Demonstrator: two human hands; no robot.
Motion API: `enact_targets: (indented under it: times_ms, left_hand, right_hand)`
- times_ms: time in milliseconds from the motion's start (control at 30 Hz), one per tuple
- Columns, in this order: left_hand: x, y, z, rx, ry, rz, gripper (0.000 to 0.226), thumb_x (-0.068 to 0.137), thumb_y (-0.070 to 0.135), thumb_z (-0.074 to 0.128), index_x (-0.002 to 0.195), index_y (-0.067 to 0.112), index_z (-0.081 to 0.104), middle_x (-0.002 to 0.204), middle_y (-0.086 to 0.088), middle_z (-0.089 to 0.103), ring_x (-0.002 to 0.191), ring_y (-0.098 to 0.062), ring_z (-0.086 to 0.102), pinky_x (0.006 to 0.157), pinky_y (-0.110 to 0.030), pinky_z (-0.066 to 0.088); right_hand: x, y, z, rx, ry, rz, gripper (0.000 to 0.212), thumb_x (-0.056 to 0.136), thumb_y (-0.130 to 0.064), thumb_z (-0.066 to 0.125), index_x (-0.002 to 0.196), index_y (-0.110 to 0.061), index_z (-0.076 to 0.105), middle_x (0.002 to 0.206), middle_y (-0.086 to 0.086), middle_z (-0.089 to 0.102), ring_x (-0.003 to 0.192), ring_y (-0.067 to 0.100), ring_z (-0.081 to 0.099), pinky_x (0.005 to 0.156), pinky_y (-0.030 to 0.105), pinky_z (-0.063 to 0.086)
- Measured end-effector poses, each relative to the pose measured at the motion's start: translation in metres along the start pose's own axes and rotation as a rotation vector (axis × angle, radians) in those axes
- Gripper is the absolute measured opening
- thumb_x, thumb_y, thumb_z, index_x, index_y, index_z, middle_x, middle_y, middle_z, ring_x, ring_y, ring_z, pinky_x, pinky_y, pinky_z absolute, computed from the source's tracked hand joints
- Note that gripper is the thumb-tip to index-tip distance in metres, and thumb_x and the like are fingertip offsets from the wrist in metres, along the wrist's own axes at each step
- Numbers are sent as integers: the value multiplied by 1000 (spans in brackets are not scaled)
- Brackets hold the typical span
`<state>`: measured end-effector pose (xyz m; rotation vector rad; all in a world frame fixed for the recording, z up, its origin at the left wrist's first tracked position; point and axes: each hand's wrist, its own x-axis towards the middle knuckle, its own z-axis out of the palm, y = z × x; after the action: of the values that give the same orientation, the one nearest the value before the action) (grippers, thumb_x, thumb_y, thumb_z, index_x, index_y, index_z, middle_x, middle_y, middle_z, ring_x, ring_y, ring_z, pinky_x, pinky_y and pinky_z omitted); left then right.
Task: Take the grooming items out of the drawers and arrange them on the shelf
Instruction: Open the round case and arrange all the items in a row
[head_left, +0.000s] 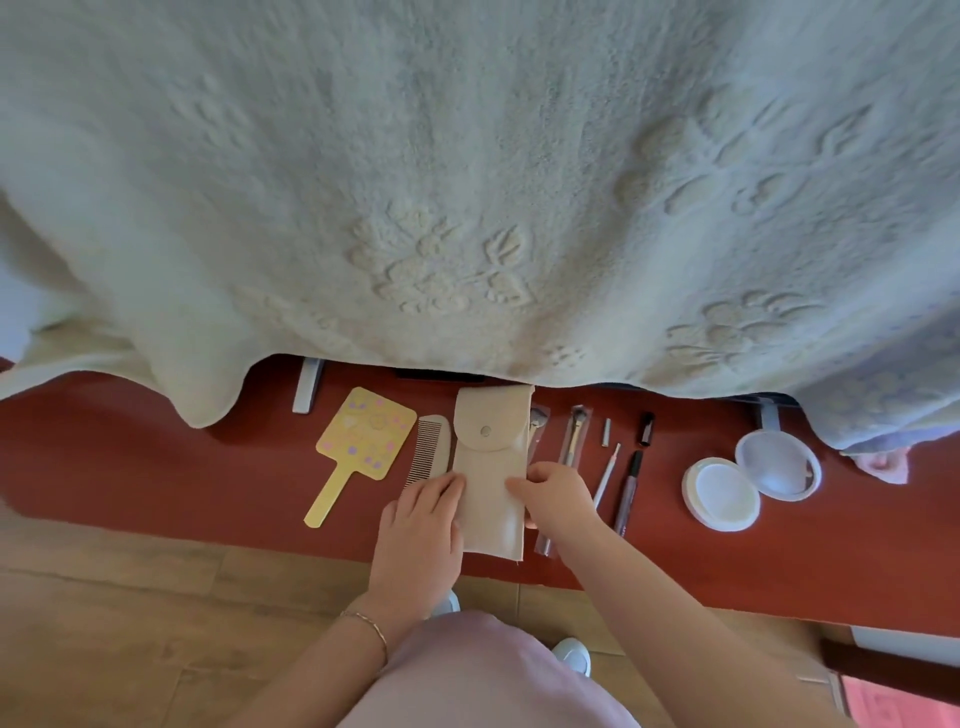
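A cream fabric pouch (491, 452) with a snap flap lies flat on the red-brown shelf (156, 467). My left hand (421, 525) presses on its lower left edge and my right hand (558, 493) pinches its right edge. To the pouch's left lie a pale comb (428, 449) and a yellow hand mirror (358, 447). To its right lie a makeup brush (571, 439), a thin white pencil (607, 475), a dark pen-like stick (628, 491) and a small black tube (645, 429). An open white round compact (750, 475) lies further right.
A pale blanket (467, 182) hangs from above over the shelf's back edge and hides what is behind it. White brackets (306, 387) stand under it. The wooden floor (130, 613) is below the shelf's front edge. A pink cloth (883, 462) lies at far right.
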<state>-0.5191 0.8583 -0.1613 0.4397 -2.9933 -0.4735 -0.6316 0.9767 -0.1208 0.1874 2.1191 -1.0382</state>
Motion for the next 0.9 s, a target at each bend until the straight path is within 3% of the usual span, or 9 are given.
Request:
enact_targets:
  times_ms: [200, 300, 433, 600, 800, 900]
  left_hand:
    - [5, -22, -13, 30, 6, 7, 53, 67, 11, 75, 117, 21, 60, 126, 2, 59, 108, -21, 57, 80, -36, 51]
    - [11, -44, -18, 75, 9, -156, 49, 70, 15, 74, 116, 20, 61, 132, -7, 54, 116, -32, 54, 83, -46, 49]
    - [14, -66, -26, 74, -2, -326, 44, 74, 11, 71, 115, 25, 61, 125, -13, 53, 105, -37, 53, 70, -47, 51]
    - [10, -81, -23, 47, 4, -235, 48, 71, -2, 71, 110, 23, 65, 115, -15, 57, 89, -36, 54, 57, -38, 54]
    - [6, -85, -17, 17, 14, -214, 56, 71, -8, 67, 117, 23, 62, 121, -13, 54, 93, -31, 50, 65, -37, 56]
    - [7, -83, -20, 82, 25, -185, 53, 70, 1, 69, 117, 27, 61, 122, -11, 55, 94, -30, 52, 62, -36, 54]
  right_hand:
    - [1, 4, -1, 136, -14, -29, 8, 92, -18, 55, 92, -15, 62, 96, 6, 68, 89, 23, 66, 84, 40, 56]
    - [3, 1, 7, 237, -63, 6, 7, 92, -14, 55, 88, -16, 60, 101, 6, 68, 93, 22, 66, 84, 39, 57]
    - [5, -5, 13, 230, -74, 10, 12, 93, -12, 52, 82, -15, 57, 101, 9, 67, 91, 23, 67, 79, 35, 58]
    - [5, -6, 16, 186, -44, 7, 13, 94, -15, 51, 82, -17, 57, 100, 6, 66, 93, 23, 65, 83, 38, 56]
    - [2, 5, 13, 131, 24, 40, 13, 94, -17, 50, 85, -19, 59, 96, 5, 66, 90, 23, 65, 84, 38, 56]
    - [1, 8, 11, 95, 56, 36, 12, 94, -19, 50, 89, -19, 61, 95, 5, 66, 89, 24, 65, 82, 36, 57]
